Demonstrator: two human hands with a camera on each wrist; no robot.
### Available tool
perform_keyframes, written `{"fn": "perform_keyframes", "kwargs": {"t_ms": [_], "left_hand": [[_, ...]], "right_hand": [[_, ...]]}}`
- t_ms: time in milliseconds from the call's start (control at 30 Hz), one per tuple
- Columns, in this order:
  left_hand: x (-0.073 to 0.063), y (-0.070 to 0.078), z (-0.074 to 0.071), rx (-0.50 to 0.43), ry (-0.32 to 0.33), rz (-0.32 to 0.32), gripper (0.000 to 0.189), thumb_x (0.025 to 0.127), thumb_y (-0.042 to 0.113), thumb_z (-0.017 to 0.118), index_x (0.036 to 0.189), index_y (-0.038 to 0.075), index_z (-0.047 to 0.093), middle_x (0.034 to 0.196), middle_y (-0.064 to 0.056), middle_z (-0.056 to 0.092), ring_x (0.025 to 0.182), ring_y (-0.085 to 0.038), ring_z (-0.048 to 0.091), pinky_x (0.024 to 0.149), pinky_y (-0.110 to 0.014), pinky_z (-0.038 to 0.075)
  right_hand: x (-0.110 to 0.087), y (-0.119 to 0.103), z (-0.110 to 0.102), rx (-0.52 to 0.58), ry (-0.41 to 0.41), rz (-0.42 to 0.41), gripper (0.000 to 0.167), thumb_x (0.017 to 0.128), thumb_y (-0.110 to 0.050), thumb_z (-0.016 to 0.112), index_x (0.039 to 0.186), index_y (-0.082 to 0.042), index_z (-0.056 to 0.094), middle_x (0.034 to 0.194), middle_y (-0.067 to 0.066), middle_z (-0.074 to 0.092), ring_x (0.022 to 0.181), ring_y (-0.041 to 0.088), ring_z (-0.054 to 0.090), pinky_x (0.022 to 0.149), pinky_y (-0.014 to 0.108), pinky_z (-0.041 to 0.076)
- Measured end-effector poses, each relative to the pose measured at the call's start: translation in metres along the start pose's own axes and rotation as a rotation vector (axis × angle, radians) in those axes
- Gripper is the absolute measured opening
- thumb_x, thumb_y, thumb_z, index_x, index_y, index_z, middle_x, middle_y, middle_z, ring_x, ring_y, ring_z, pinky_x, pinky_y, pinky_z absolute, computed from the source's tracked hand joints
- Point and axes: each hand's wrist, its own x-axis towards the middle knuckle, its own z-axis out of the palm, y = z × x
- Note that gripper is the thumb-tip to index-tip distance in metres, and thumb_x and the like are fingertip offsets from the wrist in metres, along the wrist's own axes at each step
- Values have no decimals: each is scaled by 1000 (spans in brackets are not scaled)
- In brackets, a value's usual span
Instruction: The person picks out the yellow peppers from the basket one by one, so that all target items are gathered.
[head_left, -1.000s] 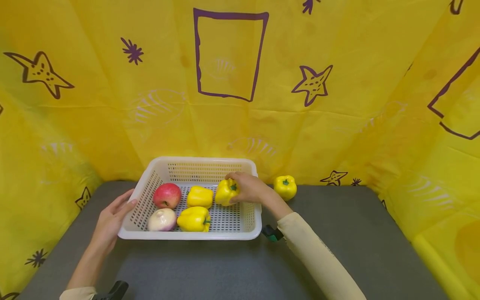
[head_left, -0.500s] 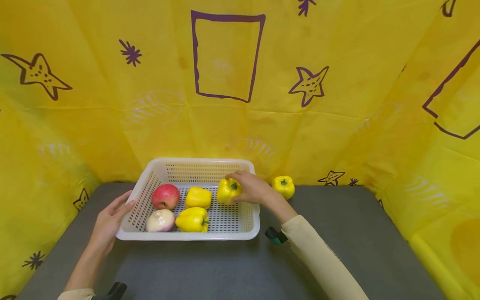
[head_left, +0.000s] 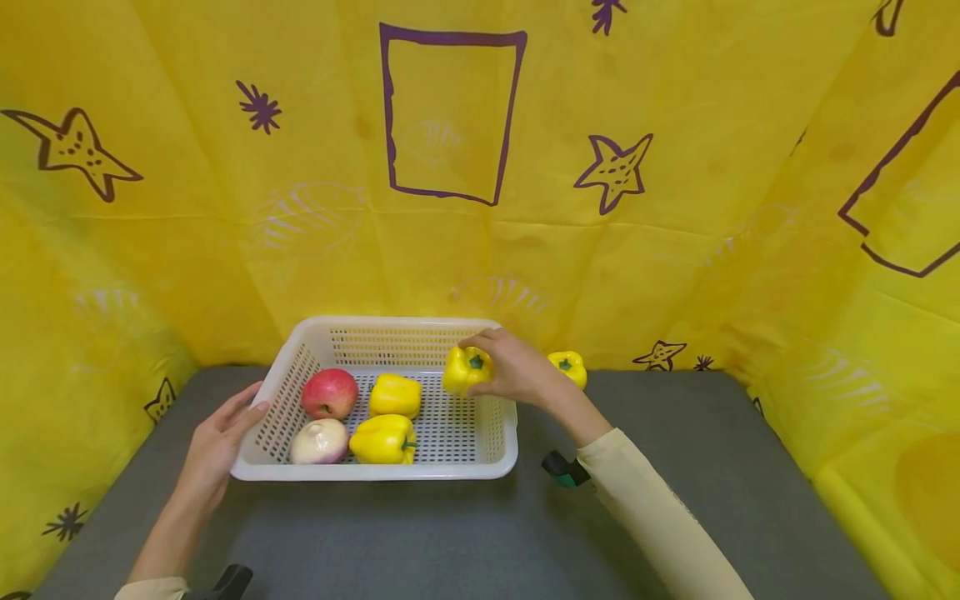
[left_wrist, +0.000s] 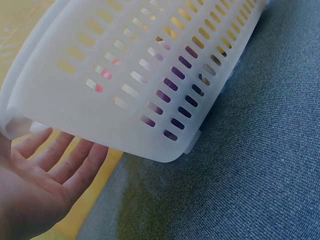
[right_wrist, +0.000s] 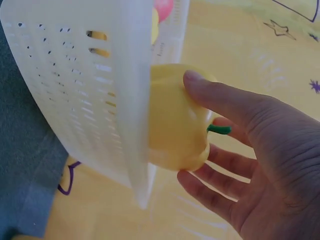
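Grey tabletop (head_left: 405,533) backed by yellow starfish-print drape (head_left: 435,258); left hand (head_left: 213,446) grips white basket (head_left: 375,472) by 1 end, right hand (head_left: 521,369) pinches yellow pepper (head_left: 461,372) near other end.

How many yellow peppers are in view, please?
4: front pepper and back pepper in the basket, held pepper in the right hand, outer pepper on the table, partly hidden.

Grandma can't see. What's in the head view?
A right hand holds a yellow pepper at the right end of a white basket; a left hand touches the left. Inside are an apple, a whitish vegetable and two more peppers; another sits outside.
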Motion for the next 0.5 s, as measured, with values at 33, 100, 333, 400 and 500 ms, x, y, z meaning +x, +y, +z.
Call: {"fn": "perform_keyframes", "kwargs": {"t_ms": [33, 100, 333, 400, 500], "left_hand": [[0, 0, 0, 0, -1, -1, 79, 94, 56, 55, 155, 15, 28, 105, 29, 55, 85, 5, 62, 71, -26, 56], [0, 0, 0, -1, -2, -4, 79, 94, 56, 55, 156, 16, 28, 105, 29, 55, 84, 5, 62, 71, -27, 56], [0, -1, 0, -14, -2, -2, 79, 94, 55, 56, 156, 16, 28, 107, 27, 55, 85, 5, 62, 71, -26, 56], [1, -1, 0, -21, -1, -3, 78, 94, 55, 56, 156, 16, 28, 107, 27, 55, 85, 5, 62, 71, -26, 56], [1, -1, 1, -26, 2, -2, 78, 93, 55, 57, 155, 16, 29, 105, 28, 55, 84, 5, 62, 71, -25, 56]], "right_hand": [[-1, 0, -1, -7, 3, -1, 72, 72, -38, 88, 132, -11, 60, 131, 9, 59, 118, 26, 55, 99, 39, 46], [-2, 1, -3, -26, 4, -3, 72, 72, -39, 87, 132, -11, 59, 131, 8, 59, 118, 25, 55, 98, 39, 47], [-9, 2, -11, -26, 9, -4, 71, 73, -38, 87, 132, -11, 59, 131, 8, 58, 119, 25, 55, 99, 39, 46], [-12, 3, -15, -12, 17, 3, 71, 73, -36, 87, 132, -10, 59, 131, 8, 58, 118, 25, 55, 100, 39, 46], [-16, 6, -22, 8, 34, 14, 70, 75, -34, 87, 133, -9, 58, 130, 9, 58, 116, 25, 55, 99, 39, 46]]}}
